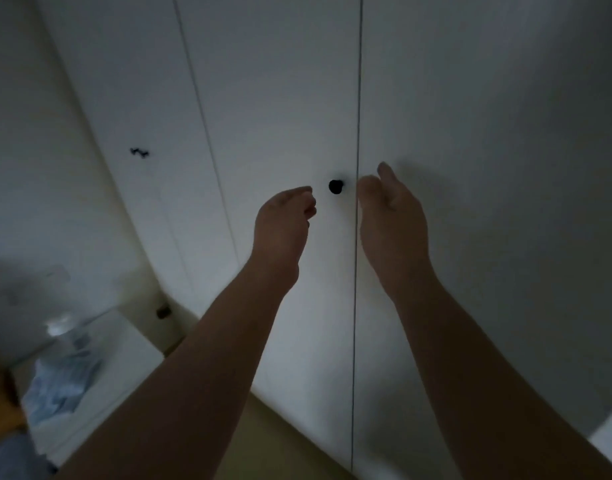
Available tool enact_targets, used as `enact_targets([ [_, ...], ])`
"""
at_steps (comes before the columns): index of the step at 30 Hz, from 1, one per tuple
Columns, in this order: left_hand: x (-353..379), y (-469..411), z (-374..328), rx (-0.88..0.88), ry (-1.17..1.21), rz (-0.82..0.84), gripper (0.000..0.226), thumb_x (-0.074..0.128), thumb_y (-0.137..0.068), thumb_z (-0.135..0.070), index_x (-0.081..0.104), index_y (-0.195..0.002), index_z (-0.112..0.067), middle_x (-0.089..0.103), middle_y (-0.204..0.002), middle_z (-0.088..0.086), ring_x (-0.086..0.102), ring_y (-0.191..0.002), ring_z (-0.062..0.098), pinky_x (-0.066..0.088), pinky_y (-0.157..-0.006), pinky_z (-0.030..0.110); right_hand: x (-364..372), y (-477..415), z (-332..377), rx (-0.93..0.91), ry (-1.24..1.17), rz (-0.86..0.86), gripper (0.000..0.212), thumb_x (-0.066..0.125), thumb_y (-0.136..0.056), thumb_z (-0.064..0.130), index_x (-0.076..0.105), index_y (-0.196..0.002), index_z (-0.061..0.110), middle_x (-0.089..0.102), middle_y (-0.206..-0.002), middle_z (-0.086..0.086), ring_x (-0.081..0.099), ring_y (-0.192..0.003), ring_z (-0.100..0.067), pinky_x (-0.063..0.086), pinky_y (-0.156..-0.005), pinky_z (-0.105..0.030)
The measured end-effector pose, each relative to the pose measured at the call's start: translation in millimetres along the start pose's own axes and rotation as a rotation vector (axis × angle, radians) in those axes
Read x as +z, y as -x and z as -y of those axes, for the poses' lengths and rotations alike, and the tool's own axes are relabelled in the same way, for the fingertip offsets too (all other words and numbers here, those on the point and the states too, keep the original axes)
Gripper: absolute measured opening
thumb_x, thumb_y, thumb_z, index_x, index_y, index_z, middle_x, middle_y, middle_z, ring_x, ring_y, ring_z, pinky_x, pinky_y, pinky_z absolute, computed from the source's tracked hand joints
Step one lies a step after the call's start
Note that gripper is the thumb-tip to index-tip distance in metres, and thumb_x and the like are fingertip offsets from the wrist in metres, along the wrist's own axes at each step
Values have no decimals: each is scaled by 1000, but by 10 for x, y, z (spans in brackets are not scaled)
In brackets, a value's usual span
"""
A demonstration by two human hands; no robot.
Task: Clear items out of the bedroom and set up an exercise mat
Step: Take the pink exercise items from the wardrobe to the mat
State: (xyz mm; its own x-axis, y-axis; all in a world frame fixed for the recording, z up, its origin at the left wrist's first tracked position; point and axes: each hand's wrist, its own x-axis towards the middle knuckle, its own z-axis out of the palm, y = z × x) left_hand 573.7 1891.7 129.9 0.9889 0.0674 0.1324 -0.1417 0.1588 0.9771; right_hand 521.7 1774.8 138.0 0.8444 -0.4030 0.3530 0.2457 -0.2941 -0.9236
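Both bare forearms reach up to a closed white wardrobe. The left hand (283,220) has its fingers loosely curled and holds nothing, its fingertips just beside, not touching, the black knob (335,186). The right hand (392,213), thumb raised, bends its fingers against the door seam (357,98); whether they cover and grip a second knob cannot be told. The black knob sits on the left door (280,98) close to the seam, and the right door (470,133) meets it flush. Judged from its size, the knob is small, hard and probably smooth, best pinched between thumb and fingertips and pulled straight outward; the tall flat panels look stiff and should swing lightly on their hinges. The wardrobe is shut, so its contents are hidden. The exercise mat is not in view and may or may not lie behind these doors. Further left, a small dark mark (139,152) shows on another panel; what it is cannot be made out. At lower left stands a low white cabinet (124,358) with a dark pull (163,310) behind it; on its top rest a clear bottle (60,329), light and likely slippery, and crumpled bluish plastic (60,386), soft and light, both blurred.
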Motion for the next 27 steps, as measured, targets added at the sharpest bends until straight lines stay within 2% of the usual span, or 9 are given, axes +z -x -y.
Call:
enact_targets([
  [6,-22,-653,62,53,-272,237,37,62,-94,-29,62,-129,-19,64,-125,4,62,-112,21,48,-103,37,317,-150,22,-7,-6,-165,52,42,-105,35,36,-154,19,48,-149,9,38,-118,9,23,-95,-11],
  [12,92,-884,139,45,-298,351,28,63,-92,-27,65,-118,-16,64,-119,5,61,-107,22,48,-103,43,440,-218,-7,50,56,-244,53,42,-105,35,35,-154,17,44,-88,30,49,-96,6,33,-80,-8],
  [14,136,-894,152,67,-309,396,6,62,-93,-23,64,-88,-24,66,-101,5,62,-91,21,50,-99,47,449,-221,-8,72,71,-277,53,41,-105,37,35,-154,18,50,-89,29,52,-84,10,32,-65,-1],
  [16,171,-911,178,102,-341,371,17,62,-92,-22,59,-76,-27,65,-93,6,62,-84,23,52,-92,47,429,-225,3,72,108,-274,53,40,-105,37,35,-154,18,62,-109,20,55,-91,9,34,-74,-4],
  [18,186,-941,164,113,-300,348,2,65,-86,-23,63,-85,-23,69,-97,6,68,-89,28,54,-88,46,401,-213,15,55,143,-286,53,40,-106,35,35,-154,16,61,-125,12,52,-92,7,31,-86,-13],
  [20,187,-967,185,85,-248,344,19,64,-79,-26,65,-97,-20,70,-101,7,69,-94,31,57,-87,45,384,-201,36,38,144,-296,51,40,-105,33,38,-153,15,61,-106,16,45,-85,10,28,-84,-12],
  [23,191,-972,225,78,-238,375,21,62,-83,-22,62,-104,-20,66,-107,7,67,-98,32,57,-88,46,375,-239,-21,72,160,-307,33,41,-105,32,55,-132,20,48,-86,18,44,-95,-2,30,-87,-19],
  [25,178,-999,243,73,-239,378,17,63,-86,-18,61,-103,-20,65,-108,6,67,-99,31,57,-87,44,411,-237,-57,92,214,-317,10,41,-104,31,48,-107,25,49,-80,13,47,-87,-9,32,-83,-24],
  [27,158,-987,228,104,-276,349,17,63,-84,-13,62,-99,-21,67,-102,4,67,-96,25,57,-85,39,450,-192,-68,66,217,-316,17,41,-103,30,53,-103,18,54,-82,9,50,-83,-10,34,-81,-25],
])
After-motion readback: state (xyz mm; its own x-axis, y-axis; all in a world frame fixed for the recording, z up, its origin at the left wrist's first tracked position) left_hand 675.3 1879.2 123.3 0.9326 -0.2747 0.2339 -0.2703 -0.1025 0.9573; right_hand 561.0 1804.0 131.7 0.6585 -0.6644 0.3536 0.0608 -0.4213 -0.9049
